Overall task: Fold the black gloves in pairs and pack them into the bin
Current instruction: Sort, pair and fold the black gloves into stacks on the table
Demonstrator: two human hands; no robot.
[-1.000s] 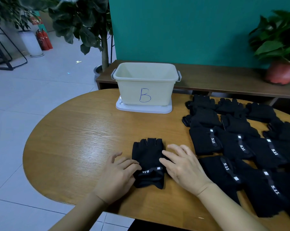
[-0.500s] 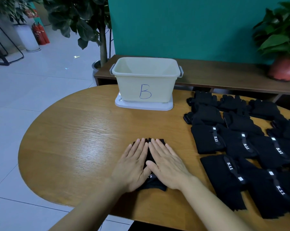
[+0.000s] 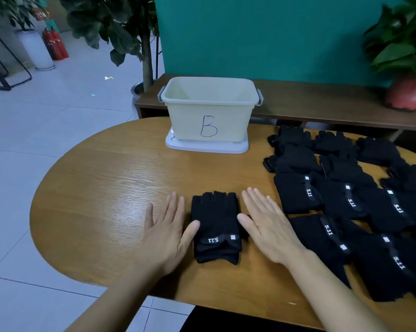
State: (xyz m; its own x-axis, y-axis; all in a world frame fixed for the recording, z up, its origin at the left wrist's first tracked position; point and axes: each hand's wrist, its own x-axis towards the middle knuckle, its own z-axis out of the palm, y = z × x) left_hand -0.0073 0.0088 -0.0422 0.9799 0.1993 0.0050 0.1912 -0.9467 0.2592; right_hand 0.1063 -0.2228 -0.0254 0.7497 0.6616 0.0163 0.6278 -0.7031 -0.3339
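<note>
- Since half a second ago, we have slid both hands off the stacked glove pair point(image 3: 215, 221). Our left hand point(image 3: 168, 232) now lies flat just left of it and our right hand point(image 3: 268, 230) just right, each thumb at its edge.
- Our fingers point(image 3: 173, 204) are straight and slightly apart on both hands, holding nothing.
- The pair rests on the worktop point(image 3: 106, 188) between our hands, its finger ends toward the bin point(image 3: 209, 116).
- The bin stands farther back on a white lid point(image 3: 207, 146).
- Loose black gloves point(image 3: 345, 200) cover the worktop's right side, near our right hand.
- A blue "B" marks the bin's front. The wrist straps read "5.11" in white, upside down on the pair.
</note>
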